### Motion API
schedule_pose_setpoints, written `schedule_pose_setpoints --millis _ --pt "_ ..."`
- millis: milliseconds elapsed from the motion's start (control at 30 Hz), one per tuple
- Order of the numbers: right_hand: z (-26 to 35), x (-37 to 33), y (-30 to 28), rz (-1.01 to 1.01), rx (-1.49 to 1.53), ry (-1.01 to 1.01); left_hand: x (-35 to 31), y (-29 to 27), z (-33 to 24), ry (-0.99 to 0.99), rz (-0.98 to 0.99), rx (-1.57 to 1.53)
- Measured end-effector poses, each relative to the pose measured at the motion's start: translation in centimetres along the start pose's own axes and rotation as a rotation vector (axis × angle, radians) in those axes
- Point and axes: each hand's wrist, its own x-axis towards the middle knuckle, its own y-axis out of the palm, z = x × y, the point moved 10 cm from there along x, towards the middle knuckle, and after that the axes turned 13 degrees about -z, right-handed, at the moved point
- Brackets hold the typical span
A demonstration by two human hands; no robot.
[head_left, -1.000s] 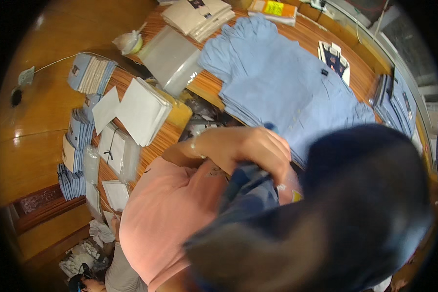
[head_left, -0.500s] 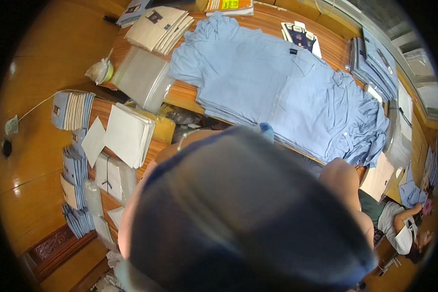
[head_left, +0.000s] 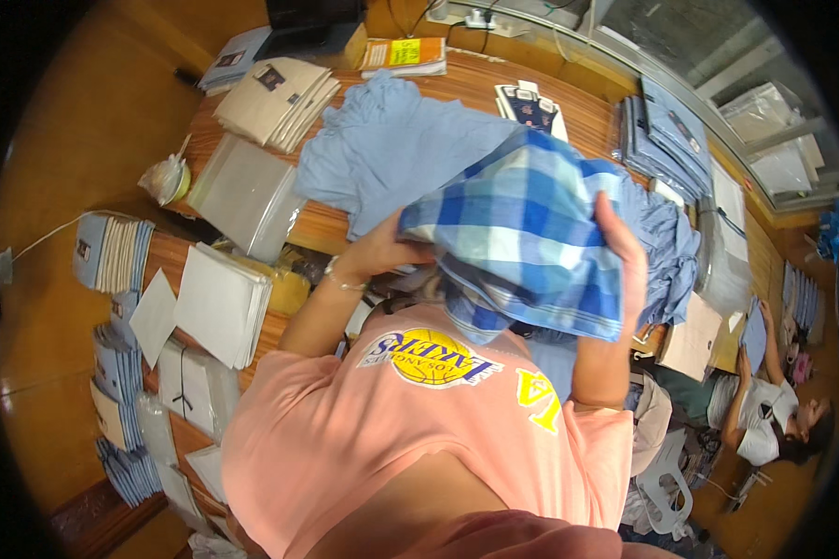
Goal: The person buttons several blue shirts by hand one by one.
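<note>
One left hand (head_left: 382, 246), one right hand (head_left: 630, 256), both gripping one checked cloth (head_left: 531, 219); one worktop (head_left: 474, 91) beyond; blue garments (head_left: 405, 130) there, count unclear.

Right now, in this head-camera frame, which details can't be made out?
Head view:
Left hand: fingertips hidden by the checked cloth.
Blue garments on the table: middle part covered by the same cloth.
Dark screen-like object: top cut off by the upper edge.
Navy cards: markings too small.
</note>
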Motion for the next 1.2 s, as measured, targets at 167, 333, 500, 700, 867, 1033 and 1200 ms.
schedule_pose_setpoints --millis 167,333,500,700,867,1033,1200 --pt "-2.2 -2.6 3.4 0.162 0.235 0.145 -2.0 -2.1 -2.2 0.086 -0.051 -0.431" --pt "1.5 -10.4 8.8 0.820 0.320 0.030 -9.0 13.8 -15.8 0.568 0.880 -0.388" --pt "2.1 -16.1 10.8 1.414 0.347 -0.076 -12.0 14.7 -18.2 0.714 0.951 -0.425" --pt "0.8 -15.6 9.8 1.524 0.212 0.051 -12.2 15.7 -16.9 0.759 0.969 -0.389" --pt "-1.2 -15.5 10.2 1.657 0.126 0.000 -12.4 13.8 -17.5 0.780 0.903 -0.360" --pt "-3.0 -12.4 9.7 1.264 0.127 0.038 -13.0 11.6 -18.8 0.819 0.827 -0.331" --pt "-7.1 -9.6 8.5 1.200 0.017 0.125 -13.1 7.3 -18.8 0.817 0.623 -0.226"
